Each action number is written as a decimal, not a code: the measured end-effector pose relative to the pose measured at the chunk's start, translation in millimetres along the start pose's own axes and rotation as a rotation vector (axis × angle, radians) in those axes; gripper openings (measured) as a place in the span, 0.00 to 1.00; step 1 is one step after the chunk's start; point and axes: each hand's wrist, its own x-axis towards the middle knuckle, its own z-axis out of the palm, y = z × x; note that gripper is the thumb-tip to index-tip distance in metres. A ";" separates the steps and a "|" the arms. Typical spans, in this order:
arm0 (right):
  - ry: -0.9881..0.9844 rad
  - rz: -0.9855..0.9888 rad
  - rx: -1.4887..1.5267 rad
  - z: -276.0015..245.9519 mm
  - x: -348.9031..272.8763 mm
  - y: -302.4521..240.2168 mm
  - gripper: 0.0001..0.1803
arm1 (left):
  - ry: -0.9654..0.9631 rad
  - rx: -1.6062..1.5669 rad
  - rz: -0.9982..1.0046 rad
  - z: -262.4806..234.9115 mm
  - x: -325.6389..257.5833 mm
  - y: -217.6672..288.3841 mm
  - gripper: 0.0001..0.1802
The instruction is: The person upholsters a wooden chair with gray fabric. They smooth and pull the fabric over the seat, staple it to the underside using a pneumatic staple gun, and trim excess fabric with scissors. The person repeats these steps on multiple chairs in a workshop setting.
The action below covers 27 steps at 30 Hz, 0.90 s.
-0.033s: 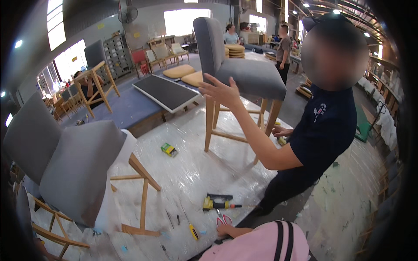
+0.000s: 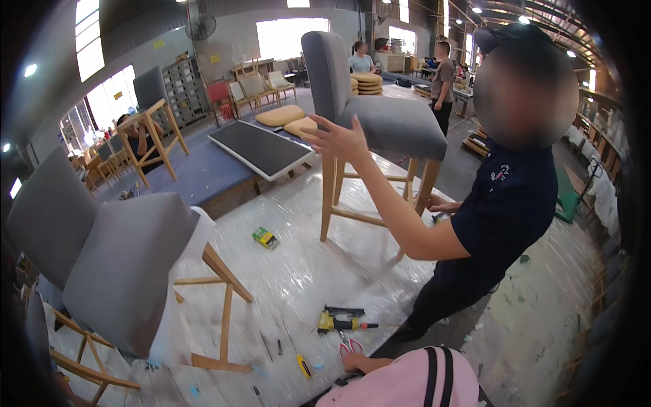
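At the table's near edge, my right hand (image 2: 354, 363) comes out of a pink sleeve with black stripes. It lies beside red-handled scissors (image 2: 350, 346); its fingers are too small and partly hidden to tell whether they touch them. My left hand is not visible. Just beyond the scissors lies a yellow and black staple gun (image 2: 339, 321). A yellow-handled screwdriver (image 2: 302, 364) is left of my hand. A grey upholstered chair (image 2: 129, 251) lies tilted at the left. Another grey high chair (image 2: 390, 122) stands upright on the table, with a co-worker's spread hand (image 2: 339, 139) in front of it.
Clear plastic film covers the table (image 2: 291, 271). A green and yellow box (image 2: 265, 237) lies on it. The co-worker in a dark shirt (image 2: 508, 197) stands at the right. Behind are a dark panel with a white edge (image 2: 261, 146) and yellow cushions (image 2: 280, 115).
The whole view shifts very slightly. Otherwise my right hand, the tools and the chairs keep their places.
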 end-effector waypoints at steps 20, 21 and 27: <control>0.508 0.375 0.102 0.6 1.6 40.0 0.25 | 0.359 -0.512 -0.015 -110.8 -85.8 32.1 0.26; 0.437 0.280 0.221 20.2 -18.6 40.1 0.27 | 0.410 -0.700 0.028 -130.9 -95.4 68.5 0.25; -0.073 0.129 1.492 -31.6 -65.2 -57.0 0.42 | 0.772 -1.264 0.348 -223.2 -156.1 167.1 0.26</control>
